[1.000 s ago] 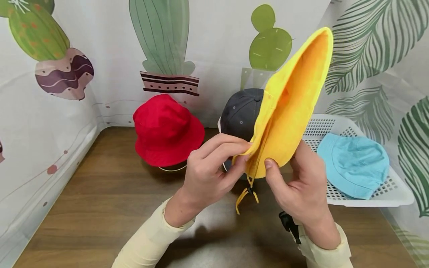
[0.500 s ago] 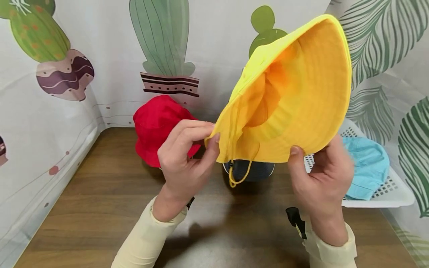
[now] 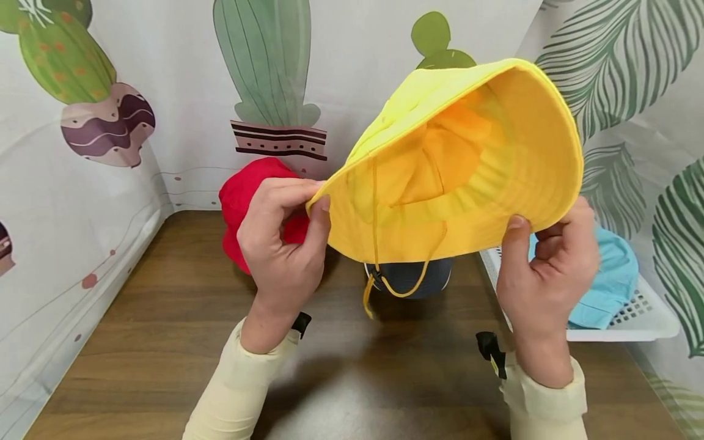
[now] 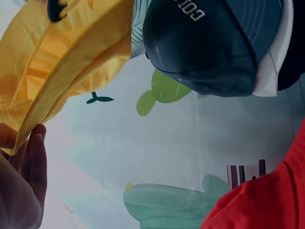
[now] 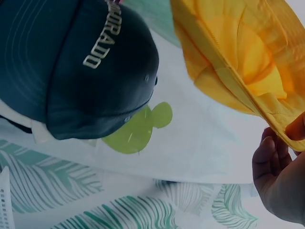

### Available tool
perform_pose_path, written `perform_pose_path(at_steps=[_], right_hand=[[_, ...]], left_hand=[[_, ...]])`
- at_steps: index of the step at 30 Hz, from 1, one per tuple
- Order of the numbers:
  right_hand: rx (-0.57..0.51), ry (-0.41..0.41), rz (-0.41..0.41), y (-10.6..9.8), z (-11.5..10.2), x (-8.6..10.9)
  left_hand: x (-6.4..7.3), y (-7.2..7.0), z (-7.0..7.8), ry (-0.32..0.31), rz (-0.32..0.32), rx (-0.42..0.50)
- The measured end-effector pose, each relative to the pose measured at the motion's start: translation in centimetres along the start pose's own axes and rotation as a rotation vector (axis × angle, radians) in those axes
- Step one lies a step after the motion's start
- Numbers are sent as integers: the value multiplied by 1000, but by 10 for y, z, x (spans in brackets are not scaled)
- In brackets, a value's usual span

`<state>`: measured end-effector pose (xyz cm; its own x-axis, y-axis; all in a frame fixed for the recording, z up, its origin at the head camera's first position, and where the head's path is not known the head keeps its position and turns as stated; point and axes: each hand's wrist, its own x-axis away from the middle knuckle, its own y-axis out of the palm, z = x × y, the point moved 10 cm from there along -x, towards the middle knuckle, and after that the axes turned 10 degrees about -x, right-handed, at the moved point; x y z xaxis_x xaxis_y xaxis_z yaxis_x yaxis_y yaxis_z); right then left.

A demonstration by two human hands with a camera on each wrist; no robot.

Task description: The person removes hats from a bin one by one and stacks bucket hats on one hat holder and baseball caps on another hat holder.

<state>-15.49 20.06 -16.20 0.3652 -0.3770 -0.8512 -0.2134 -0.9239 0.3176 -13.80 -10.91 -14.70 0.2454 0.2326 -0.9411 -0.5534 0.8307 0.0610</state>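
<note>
A yellow bucket hat (image 3: 473, 201) is held up above the table, its hollow inside turned toward me. My left hand (image 3: 283, 256) pinches the brim at its left end, thumb on the near side. At the lower right of the brim, my right hand (image 3: 550, 287) grips with the thumb inside and the fingers behind. A yellow chin cord (image 3: 409, 293) with a dark toggle dangles below the brim. Behind it stands a dark cap (image 5: 105, 71) with pale lettering, mostly hidden in the head view. Beyond my left hand is a red bucket hat (image 3: 242, 201), partly covered.
A white perforated basket (image 3: 632, 333) stands at the right of the wooden table (image 3: 165, 342), with a light blue hat (image 3: 610, 281) in it. A white cloth (image 3: 181, 91) printed with cacti and leaves hangs behind and at the sides.
My hands have moved apart, the left leftward and the right rightward. The yellow hat has turned from nearly edge-on to show its inside, and its brim is spread wider.
</note>
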Motion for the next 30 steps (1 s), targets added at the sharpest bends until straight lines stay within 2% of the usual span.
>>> perform_pose_path(at_steps=[4, 8, 10, 13, 15, 17, 20, 22, 25, 26, 28, 30], right_hand=[[10, 14, 50, -9, 7, -3], [100, 7, 74, -17, 9, -5], [140, -5, 77, -19, 10, -7], [142, -7, 70, -20, 11, -9], [124, 18, 49, -19, 14, -10], [112, 66, 24, -18, 19, -9], [56, 185, -10, -20, 34, -9], [10, 310, -6, -24, 49, -6], [-1, 510, -25, -30, 72, -1], [-21, 575, -49, -30, 80, 2], [-75, 680, -146, -26, 92, 7], [-236, 772, -273, -16, 100, 13]], left_hand=[[-2, -2, -9, -23, -4, -28], [-6, -5, -16, -85, -23, -40], [-6, -6, -24, -144, -44, -25], [-3, -6, -37, -231, -72, 23], [1, -5, -46, -265, -82, 61], [2, -4, -48, -282, -90, 89], [2, -4, -49, -293, -92, 103], [1, -6, -48, -292, -81, 102], [-2, -11, -45, -277, -49, 95], [-3, -12, -43, -268, -37, 99], [-5, -14, -39, -247, -13, 112], [-7, -15, -35, -223, 6, 127]])
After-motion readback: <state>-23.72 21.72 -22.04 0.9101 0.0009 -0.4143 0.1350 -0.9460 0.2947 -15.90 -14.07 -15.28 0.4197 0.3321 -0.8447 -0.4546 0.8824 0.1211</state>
